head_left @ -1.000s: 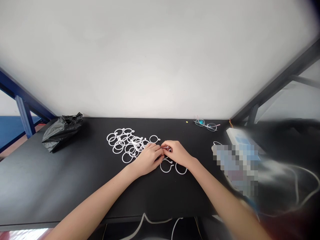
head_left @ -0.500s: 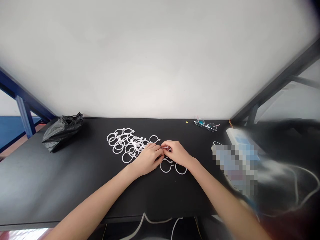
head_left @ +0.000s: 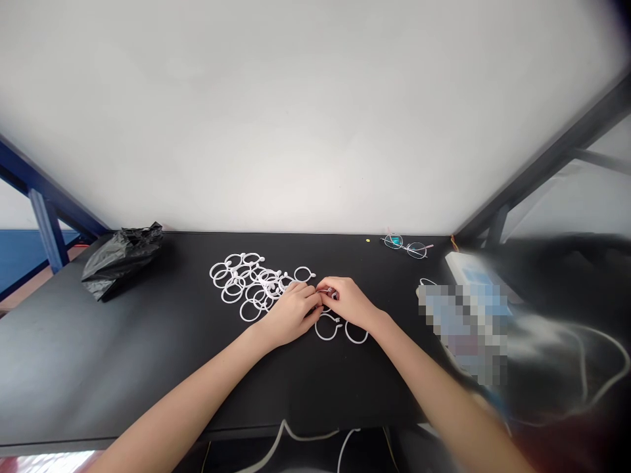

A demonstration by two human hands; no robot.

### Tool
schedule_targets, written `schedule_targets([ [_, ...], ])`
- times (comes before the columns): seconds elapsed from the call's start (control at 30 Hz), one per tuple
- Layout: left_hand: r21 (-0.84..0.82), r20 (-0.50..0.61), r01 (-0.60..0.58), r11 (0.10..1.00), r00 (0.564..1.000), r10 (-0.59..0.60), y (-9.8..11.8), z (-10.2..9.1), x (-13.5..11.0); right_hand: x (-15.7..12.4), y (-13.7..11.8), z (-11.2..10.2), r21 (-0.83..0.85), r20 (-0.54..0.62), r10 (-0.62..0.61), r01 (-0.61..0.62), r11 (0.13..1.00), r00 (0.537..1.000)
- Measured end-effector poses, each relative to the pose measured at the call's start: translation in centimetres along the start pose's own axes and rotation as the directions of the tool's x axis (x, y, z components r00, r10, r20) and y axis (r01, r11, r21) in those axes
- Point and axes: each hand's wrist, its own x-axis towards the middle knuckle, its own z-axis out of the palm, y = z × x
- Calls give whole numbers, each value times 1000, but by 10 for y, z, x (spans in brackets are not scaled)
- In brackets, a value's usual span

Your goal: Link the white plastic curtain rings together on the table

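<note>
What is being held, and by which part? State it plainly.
A white ring, pinched between the fingers of the left hand and the right hand. The fingers cover most of it, so the exact part cannot be told.

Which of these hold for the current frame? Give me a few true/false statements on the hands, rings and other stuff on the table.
1. The left hand and right hand meet on one white ring. True.
2. The pile of rings lies to the right of both hands. False: it lies to the left, just beyond the left hand.
3. Glasses lie near the back edge of the table, on the right. True.
4. The left hand holds the black bag. False: the bag lies untouched at the far left.
5. Two loose rings lie on the table beside the right hand. True.
</note>
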Motion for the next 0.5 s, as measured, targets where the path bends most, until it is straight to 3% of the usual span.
schedule_targets([
  [0.5, 2, 1, 0, 1000, 1000, 0, 0, -1, 0, -1, -1, 0, -11, 2, 6, -6, 1000, 1000],
])
